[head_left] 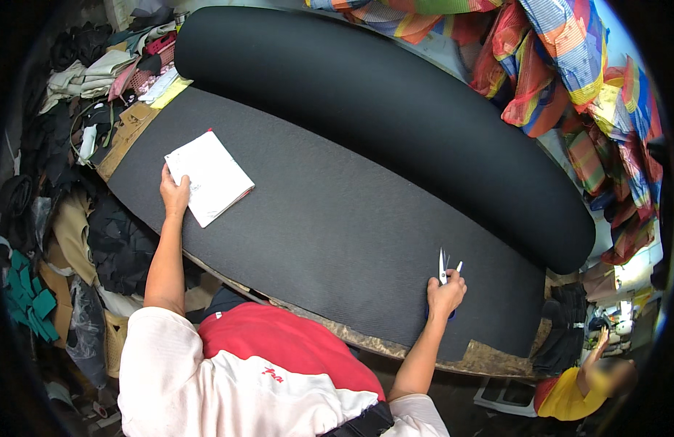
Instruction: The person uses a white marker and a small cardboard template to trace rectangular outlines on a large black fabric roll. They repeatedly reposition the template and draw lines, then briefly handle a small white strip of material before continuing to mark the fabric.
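My left hand [174, 192] grips the near left edge of a white notebook [217, 178], thumb on its top page and fingers underneath. Faint handwriting and a thin red edge show on the notebook. It is over a dark grey fabric sheet [329, 218] spread along the table. Toward the right end of the sheet, my right hand [446, 293] is closed around a pair of scissors [443, 271], blades pointing away from me. Part of a dark blue handle shows below the hand. A short white stick-like tip [460, 266] pokes out beside the fingers; its kind is unclear.
A thick black fabric roll [380, 124] lies along the table's far side. Colourful mesh bags [562, 58] hang or pile beyond it. Scrap fabric heaps [96, 76] crowd the left. The worn wooden table edge [497, 358] shows in front. A person in yellow [576, 393] is at lower right.
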Demonstrator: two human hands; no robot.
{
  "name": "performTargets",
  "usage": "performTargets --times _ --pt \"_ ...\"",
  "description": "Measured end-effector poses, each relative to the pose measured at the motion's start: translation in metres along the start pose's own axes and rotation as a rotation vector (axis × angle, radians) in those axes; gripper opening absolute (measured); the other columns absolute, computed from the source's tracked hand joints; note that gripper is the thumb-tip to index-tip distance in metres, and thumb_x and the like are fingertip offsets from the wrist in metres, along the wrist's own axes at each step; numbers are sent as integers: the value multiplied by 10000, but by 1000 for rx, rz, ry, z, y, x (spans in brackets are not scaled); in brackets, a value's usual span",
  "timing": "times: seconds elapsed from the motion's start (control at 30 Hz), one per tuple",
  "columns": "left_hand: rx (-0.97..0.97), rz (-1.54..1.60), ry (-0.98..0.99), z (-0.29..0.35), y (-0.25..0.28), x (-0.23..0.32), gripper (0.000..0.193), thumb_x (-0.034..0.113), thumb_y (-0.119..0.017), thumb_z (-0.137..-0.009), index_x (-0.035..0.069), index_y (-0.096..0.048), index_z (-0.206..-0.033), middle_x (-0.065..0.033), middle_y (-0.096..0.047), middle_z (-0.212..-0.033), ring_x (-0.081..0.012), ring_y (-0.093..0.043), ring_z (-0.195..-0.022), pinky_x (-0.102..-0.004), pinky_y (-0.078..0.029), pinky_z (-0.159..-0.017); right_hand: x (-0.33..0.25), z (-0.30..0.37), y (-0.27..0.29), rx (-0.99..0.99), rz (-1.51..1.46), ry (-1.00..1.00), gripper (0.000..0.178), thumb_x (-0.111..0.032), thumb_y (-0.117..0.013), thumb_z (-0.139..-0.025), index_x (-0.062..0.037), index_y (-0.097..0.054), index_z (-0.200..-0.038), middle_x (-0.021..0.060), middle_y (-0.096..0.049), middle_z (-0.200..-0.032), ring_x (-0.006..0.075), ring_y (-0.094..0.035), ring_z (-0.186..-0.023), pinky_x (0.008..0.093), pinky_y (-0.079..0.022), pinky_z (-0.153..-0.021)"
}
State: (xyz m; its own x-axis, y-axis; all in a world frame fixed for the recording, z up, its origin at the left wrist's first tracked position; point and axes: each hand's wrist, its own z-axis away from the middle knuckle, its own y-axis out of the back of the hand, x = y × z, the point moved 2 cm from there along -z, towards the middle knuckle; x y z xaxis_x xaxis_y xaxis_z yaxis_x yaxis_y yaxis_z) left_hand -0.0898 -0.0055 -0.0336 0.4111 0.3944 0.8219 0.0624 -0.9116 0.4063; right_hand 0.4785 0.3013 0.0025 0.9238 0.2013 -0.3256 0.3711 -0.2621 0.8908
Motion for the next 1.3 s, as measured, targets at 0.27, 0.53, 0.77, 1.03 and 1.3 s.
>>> performTargets --times 0.27,0.53,0.77,1.03,1.3 --pt "-3 119 12 4 -2 -3 628 31 -543 -760 -104 -322 -1333 -205 -616 -1101 -223 -624 -981 -292 -476 -848 -10 4 -3 80 104 26 364 -257 -676 -768 6 -673 -1019 173 -568 -877 333 -537 -883 427 -456 -773" --pt "31 198 -22 7 -3 -3 599 20 -543 -745 -110 -357 -1299 -212 -609 -1116 -237 -607 -1031 -308 -457 -898 -27 15 -7 93 63 68 247 -201 -683 -757 -18 -696 -922 142 -583 -819 318 -543 -825 428 -448 -719" --pt "8 257 4 9 -1 14 594 23 -531 -745 -107 -361 -1299 -215 -599 -1130 -234 -589 -1060 -293 -444 -904 -98 34 -21 -25 -118 423 204 -132 -692 -741 -4 -684 -899 132 -573 -802 303 -530 -798 415 -440 -718" --pt "-56 309 151 11 5 14 627 22 -518 -758 -134 -299 -1325 -245 -592 -1131 -223 -591 -1047 -275 -454 -882 -193 47 -45 -194 -174 703 193 -165 -675 -761 -33 -660 -901 116 -555 -807 296 -526 -811 412 -417 -715" --pt "-13 585 118 -46 29 -5 672 -131 -483 -750 -68 -256 -1380 -169 -599 -1087 -192 -601 -1003 -264 -455 -880 -295 30 -78 -247 -276 876 165 -118 -667 -769 -7 -640 -888 123 -539 -768 298 -521 -751 403 -428 -688"
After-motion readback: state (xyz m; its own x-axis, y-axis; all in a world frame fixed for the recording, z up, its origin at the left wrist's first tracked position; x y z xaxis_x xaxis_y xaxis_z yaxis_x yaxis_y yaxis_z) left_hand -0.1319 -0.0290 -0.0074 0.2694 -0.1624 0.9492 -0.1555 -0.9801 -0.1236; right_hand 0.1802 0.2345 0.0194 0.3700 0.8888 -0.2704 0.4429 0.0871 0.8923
